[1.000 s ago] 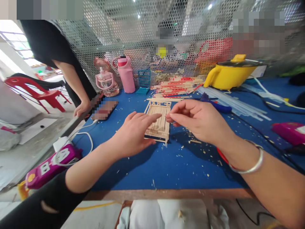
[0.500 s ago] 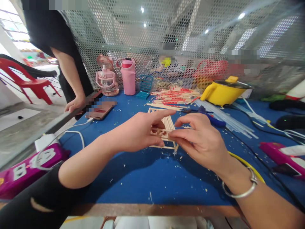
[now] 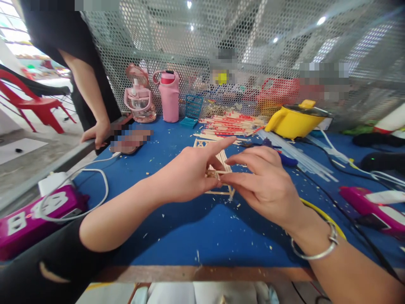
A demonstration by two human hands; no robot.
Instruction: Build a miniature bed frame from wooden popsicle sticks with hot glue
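Observation:
My left hand [image 3: 193, 173] comes from the left, thumb and curled fingers closed on one end of a small piece made of thin wooden sticks [image 3: 217, 172]. Its index finger points out over a wooden stick frame [image 3: 225, 156] standing on the blue tabletop [image 3: 177, 236]. From the right, my right hand [image 3: 268, 181] pinches the other end of that small piece between thumb and fingertips. Both hands hover just above the near side of the frame and hide much of it. The frame has parallel sticks across its top and open lower bars.
Behind lie a pile of red-marked wooden sticks [image 3: 230, 126], translucent rods [image 3: 303, 158], a blue tool [image 3: 287, 159] and a yellow pot [image 3: 294, 122]. Pink bottles [image 3: 170, 99], a phone [image 3: 131, 141] and purple power strips [image 3: 41, 215] stand around. A person's hand [image 3: 98, 133] rests on the left rail.
The small stick piece has tilted and now shows more edge-on between my hands. My right hand has shifted slightly left, and the view has moved a little.

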